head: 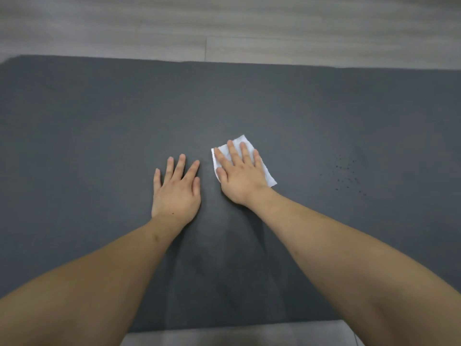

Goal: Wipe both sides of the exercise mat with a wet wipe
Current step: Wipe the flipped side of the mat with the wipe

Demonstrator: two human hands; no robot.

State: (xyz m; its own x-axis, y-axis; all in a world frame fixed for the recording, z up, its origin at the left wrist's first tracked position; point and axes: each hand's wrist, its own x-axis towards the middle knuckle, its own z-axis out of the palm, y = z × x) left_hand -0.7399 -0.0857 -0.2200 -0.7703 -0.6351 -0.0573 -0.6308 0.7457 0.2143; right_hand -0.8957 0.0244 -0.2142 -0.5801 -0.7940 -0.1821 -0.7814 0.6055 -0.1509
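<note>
— Fingers of your right hand [240, 174] lie flat and spread, pressing the wet wipe [243, 159] onto the exercise mat [99, 126]; nothing pinches it.

— So it could bunch or slip out?

— Likely, on a fast stroke. Your left hand [177, 189] (flat, holding nothing) steadies the mat; lift it and the mat may creep across the floor [224, 26].

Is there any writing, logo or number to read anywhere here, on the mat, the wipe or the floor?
None: no word, brand, number or sign shows anywhere.
The dark exercise mat is plain, marked only by small dark specks, which are not letters.
The white wet wipe under the right hand is blank.
The grey floor shows only wood grain.
</note>
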